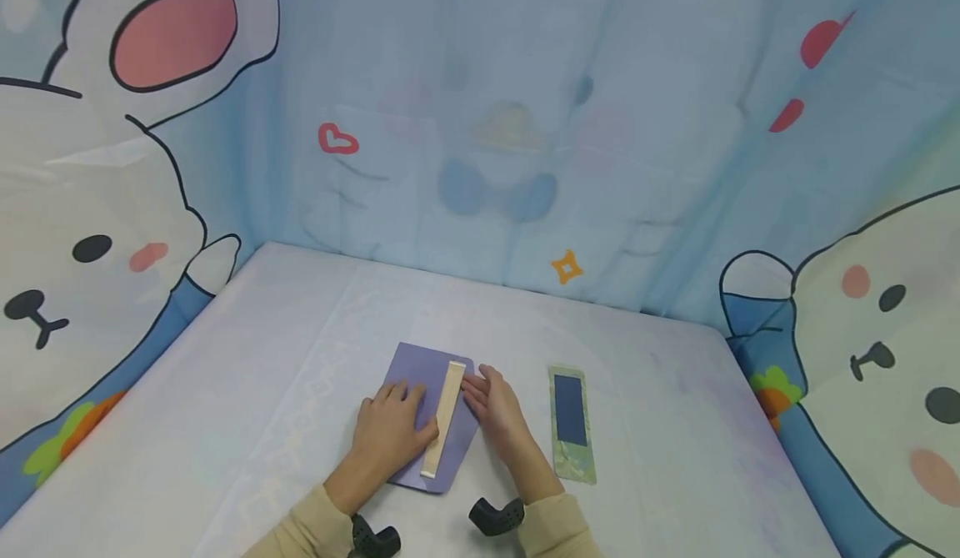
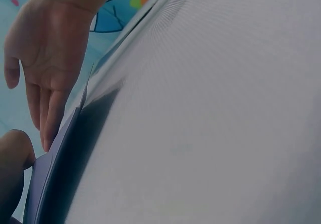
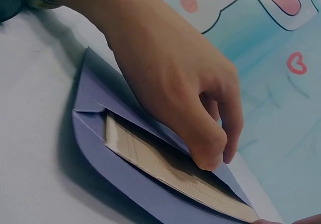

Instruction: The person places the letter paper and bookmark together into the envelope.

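Note:
A purple envelope lies on the table with its flap unfolded to the right. Cream folded paper shows as a strip along the envelope's mouth. My left hand rests on the envelope body, fingers spread and thumb bent at the edge of the cream strip. In the right wrist view the left hand arches over the envelope, thumb tip beside the paper. My right hand is at the flap's right side, fingers extended; the left wrist view shows its fingertips against the purple flap.
Right of the right hand lies a flat green packet with a dark blue panel. The white table meets a printed cartoon curtain at the back and sides. Black devices sit at both wrists.

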The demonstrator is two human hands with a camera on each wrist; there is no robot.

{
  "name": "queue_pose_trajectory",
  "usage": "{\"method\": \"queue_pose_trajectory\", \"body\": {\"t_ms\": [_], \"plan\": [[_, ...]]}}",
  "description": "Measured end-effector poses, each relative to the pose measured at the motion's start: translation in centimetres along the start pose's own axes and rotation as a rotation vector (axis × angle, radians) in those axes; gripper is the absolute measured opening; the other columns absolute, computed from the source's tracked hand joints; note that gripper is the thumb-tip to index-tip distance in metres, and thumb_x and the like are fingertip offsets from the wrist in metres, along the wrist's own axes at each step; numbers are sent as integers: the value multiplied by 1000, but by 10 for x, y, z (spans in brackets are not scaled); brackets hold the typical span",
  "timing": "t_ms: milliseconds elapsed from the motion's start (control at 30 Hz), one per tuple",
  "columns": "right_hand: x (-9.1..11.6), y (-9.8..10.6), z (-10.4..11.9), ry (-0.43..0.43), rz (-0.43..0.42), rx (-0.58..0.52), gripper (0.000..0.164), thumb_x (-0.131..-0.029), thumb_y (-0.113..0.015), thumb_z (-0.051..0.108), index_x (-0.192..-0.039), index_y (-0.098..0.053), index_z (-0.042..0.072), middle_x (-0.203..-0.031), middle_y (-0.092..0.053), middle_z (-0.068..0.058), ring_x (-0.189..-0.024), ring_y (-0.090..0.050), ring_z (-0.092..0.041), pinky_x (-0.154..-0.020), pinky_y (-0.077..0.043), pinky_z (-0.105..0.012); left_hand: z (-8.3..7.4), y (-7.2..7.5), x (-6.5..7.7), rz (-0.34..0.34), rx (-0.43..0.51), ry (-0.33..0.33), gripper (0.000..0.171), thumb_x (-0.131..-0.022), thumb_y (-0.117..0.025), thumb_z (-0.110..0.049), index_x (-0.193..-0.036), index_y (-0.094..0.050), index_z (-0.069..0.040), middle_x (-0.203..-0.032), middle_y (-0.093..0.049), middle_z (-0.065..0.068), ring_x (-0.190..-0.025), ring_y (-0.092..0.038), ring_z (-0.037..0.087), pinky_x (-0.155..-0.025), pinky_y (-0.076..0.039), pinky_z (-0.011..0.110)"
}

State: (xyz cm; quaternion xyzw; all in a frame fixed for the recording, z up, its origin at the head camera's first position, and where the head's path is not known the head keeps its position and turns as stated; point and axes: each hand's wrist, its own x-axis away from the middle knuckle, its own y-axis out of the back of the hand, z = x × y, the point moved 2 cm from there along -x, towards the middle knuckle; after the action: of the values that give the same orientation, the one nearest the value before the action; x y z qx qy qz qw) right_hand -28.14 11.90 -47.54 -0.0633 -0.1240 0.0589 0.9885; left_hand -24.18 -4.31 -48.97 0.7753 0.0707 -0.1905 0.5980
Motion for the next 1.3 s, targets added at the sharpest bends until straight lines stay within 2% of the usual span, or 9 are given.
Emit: {"method": "queue_pose_trajectory", "body": {"t_ms": [233,600,867,1300], "plan": [[-2,5,-2,-6,22,-30,60,-97,-17,37,-142,-14,-4,-140,-32,-26,-129,-36,-32,-104,-32,-38,-3,0,2,-20,-10,-30,49,-76,-55,-47,-114,-61,-18,-112,-62,8,-108,-55,28,-73,-45,47],[-4,6,-3,13,49,-58,66,-96,-21,46,-142,-15,0,-140,-34,-24,-129,-38,-30,-104,-32,-36,-4,-1,1,-39,-30,-54,46,-76,-54,-48,-111,-61,-18,-106,-63,6,-104,-56,27,-69,-46,45],[-5,3,-2,35,125,-58,70,-95,-20,48,-143,-9,-2,-142,-28,-28,-131,-32,-33,-106,-29,-38,-3,-2,0,-43,-29,-58,47,-75,-55,-47,-111,-61,-18,-106,-63,7,-104,-56,27,-69,-46,46],[-8,0,-3,32,116,-55,72,-95,-22,49,-143,-8,-2,-140,-31,-28,-129,-35,-33,-105,-31,-38,-3,-1,0,-37,-22,-56,47,-74,-55,-46,-112,-61,-18,-108,-63,7,-106,-55,26,-70,-46,46]]}}
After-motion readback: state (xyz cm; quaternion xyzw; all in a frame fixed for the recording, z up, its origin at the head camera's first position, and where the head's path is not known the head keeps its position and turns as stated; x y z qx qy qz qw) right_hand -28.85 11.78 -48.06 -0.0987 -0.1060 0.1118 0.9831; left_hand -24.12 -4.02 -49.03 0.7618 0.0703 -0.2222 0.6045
